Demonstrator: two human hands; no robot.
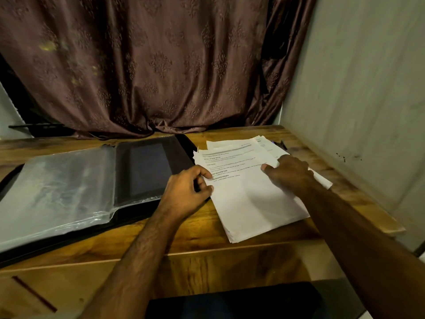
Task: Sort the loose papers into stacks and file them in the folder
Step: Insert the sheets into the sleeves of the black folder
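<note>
The papers (250,187) lie stacked on the right of the wooden desk (230,240), the top sheet printed with bold headings "TASK DESCRIPTION" and "REQUIRED PROPS", smaller lines too blurred to read; the left hand (187,194) pinches the stack's left edge, thumb on top, fingers curled; the right hand (288,172) presses on its right side, fingers spread; the folder (142,171) lies open just left, clear sleeves (64,185) fanned; bare wood shows along the near edge; a wall (358,88) stands close on the right

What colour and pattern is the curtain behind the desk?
Brownish-maroon curtain with a repeating embossed floral motif, seen in the head view.
</note>
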